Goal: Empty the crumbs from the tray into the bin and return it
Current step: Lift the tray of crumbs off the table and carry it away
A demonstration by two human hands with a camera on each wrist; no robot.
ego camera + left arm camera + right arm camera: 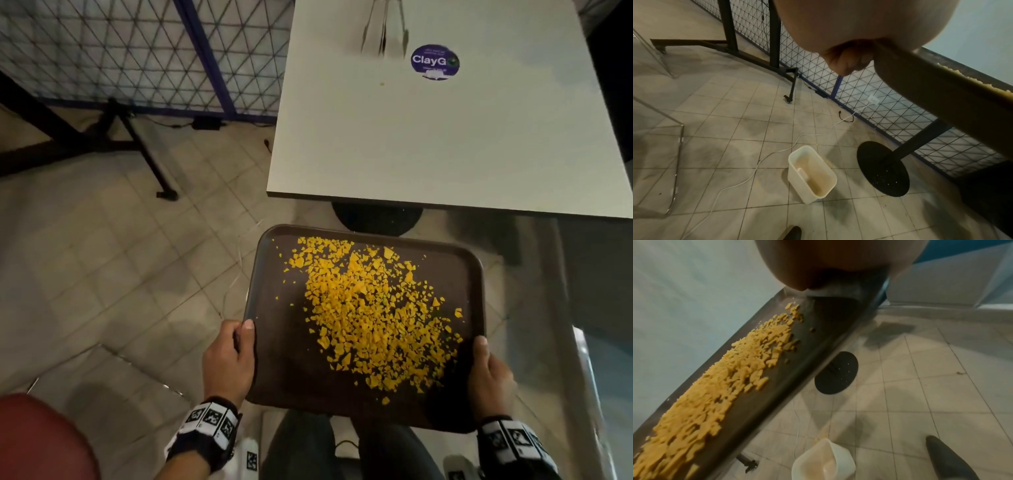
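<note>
i had the brown tray (284, 359) off the table, held level in the air just in front of my legs. my left hand (227, 359) gripped its left edge, thumb curled over the rim on top and the other digits wrapped underneath. my right hand (489, 375) gripped the right edge the same way, thumb on top near the rim.

the yellow crumbs (373, 315) lay in a loose pile across the middle and right of the tray floor, a few strays toward the far left corner. nothing was spilling over the rim.

the white table (445, 137) stood just beyond the tray's far edge, its black round base (376, 217) partly showing between tabletop and tray. on the tabletop sat a purple round sticker (434, 61) and metal tongs (383, 31) (blurred, near the far edge).

the white bin (812, 174) stood upright on the tiled floor, beside the table base and below the tray, with a white cable (760, 162) running past it. its inside looked stained tan; i couldn't tell whether crumbs were in it. a wire mesh partition (137, 51) stood off to my left.
</note>
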